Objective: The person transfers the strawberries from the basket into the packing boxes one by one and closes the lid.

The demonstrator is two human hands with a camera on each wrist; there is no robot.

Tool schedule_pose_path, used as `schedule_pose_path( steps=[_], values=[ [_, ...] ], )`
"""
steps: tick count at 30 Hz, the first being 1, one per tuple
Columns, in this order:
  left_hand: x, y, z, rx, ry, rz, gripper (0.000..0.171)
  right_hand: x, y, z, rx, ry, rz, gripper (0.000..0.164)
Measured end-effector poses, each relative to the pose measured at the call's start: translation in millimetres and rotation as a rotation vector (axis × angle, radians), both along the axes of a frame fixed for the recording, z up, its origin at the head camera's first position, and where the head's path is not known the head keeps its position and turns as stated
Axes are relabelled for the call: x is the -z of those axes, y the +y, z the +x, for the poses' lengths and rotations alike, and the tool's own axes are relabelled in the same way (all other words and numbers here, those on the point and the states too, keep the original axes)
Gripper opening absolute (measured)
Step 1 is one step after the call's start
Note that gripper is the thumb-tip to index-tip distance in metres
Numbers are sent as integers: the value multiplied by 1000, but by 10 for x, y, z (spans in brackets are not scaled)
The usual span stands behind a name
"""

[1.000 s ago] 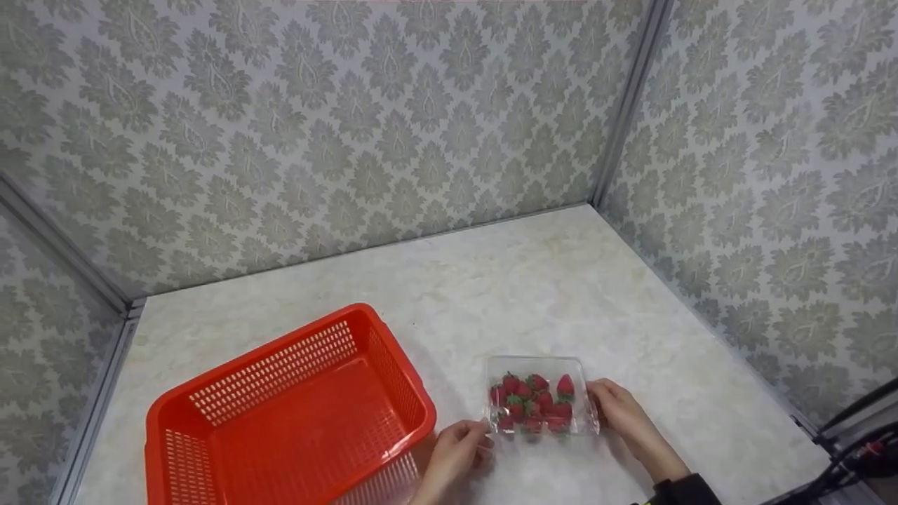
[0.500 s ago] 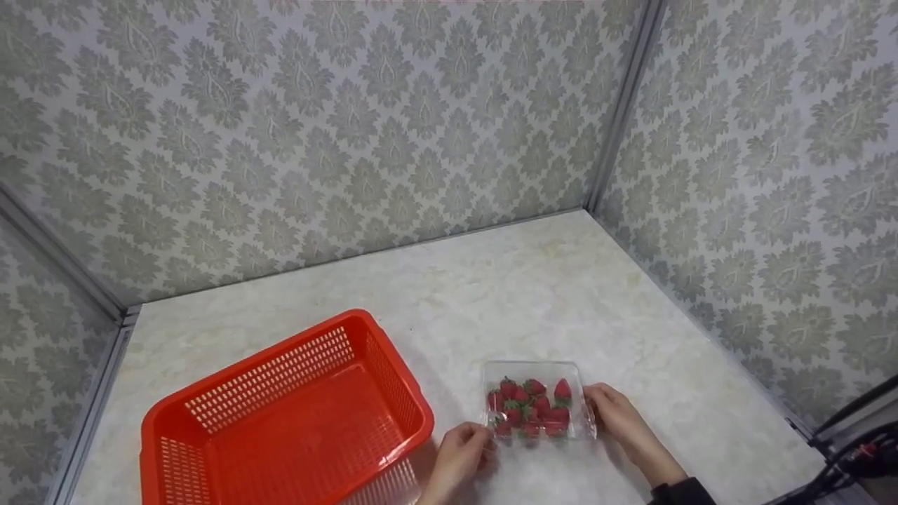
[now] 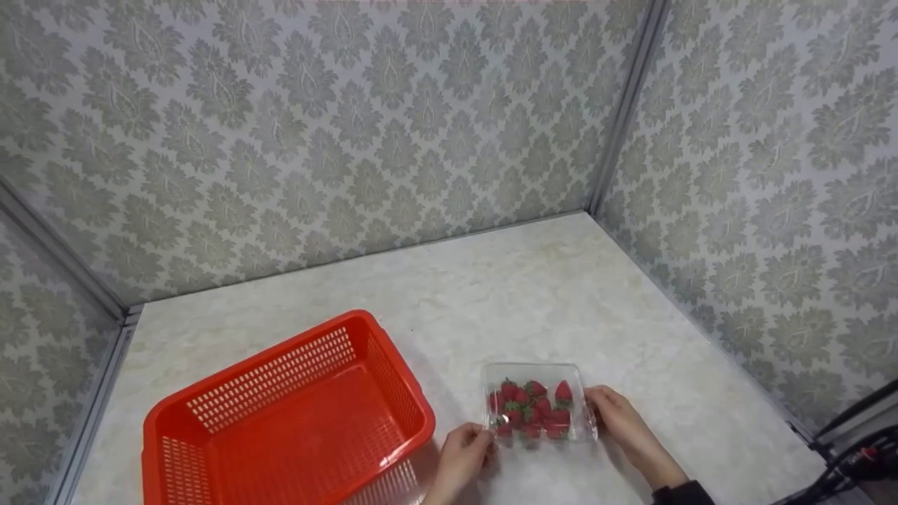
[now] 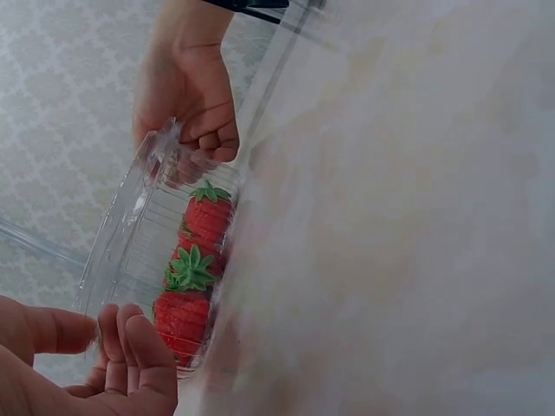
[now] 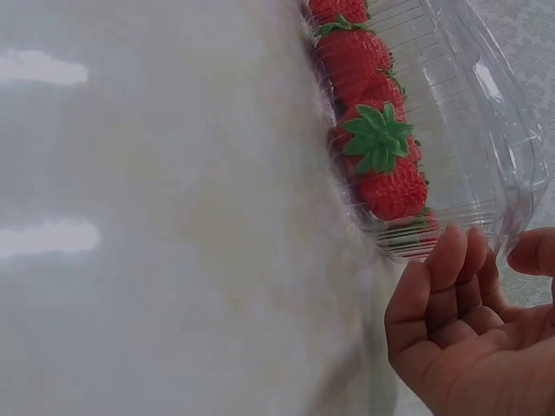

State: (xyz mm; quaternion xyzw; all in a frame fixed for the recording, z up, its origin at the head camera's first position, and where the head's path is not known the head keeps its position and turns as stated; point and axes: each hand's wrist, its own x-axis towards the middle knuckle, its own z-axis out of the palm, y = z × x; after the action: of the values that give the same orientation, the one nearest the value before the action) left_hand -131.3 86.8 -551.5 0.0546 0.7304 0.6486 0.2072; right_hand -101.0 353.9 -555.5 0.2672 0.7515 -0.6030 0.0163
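Note:
A clear plastic clamshell box (image 3: 533, 372) sits on the table, with several red strawberries (image 3: 537, 407) inside showing green leaf caps. My left hand (image 3: 459, 456) pinches the rim at the box's near left corner between thumb and fingers. On the opposite side my right hand (image 3: 624, 421) holds the right rim, its thumb above and its fingers below the edge. In the left wrist view the strawberries (image 4: 192, 270) show through the ribbed side wall, with my right hand (image 4: 195, 91) at the far end. The right wrist view shows the bulging lid (image 5: 512, 130) over the box.
A large red plastic basket (image 3: 280, 421) with slotted walls stands to the left, close to my left hand; no contents show. Patterned panels (image 3: 421, 126) enclose the pale table (image 3: 491, 301) at the back and sides. Dark cables (image 3: 856, 456) hang at the lower right.

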Motion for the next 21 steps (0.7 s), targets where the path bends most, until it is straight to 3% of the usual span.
schedule_pose_path(
  steps=[9, 12, 14, 17, 21],
  values=[
    [-7, 13, -11, -3, -36, -17, 14, 14, 20, -16, 6, -1, 12, 33],
    [-25, 20, 13, -42, -41, -30, 16, 21, 26, -19, 3, -4, 13, 32],
    [-45, 28, 38, -72, 20, -52, 24, 22, 31, -16, 1, -3, 8, 31],
    [-103, 52, 84, -68, 189, -163, 44, 7, 41, -6, 3, 5, 15, 32],
    [-264, 109, 134, 75, 420, -374, 55, -46, 57, -6, 5, 41, 50, 34]
  ],
)
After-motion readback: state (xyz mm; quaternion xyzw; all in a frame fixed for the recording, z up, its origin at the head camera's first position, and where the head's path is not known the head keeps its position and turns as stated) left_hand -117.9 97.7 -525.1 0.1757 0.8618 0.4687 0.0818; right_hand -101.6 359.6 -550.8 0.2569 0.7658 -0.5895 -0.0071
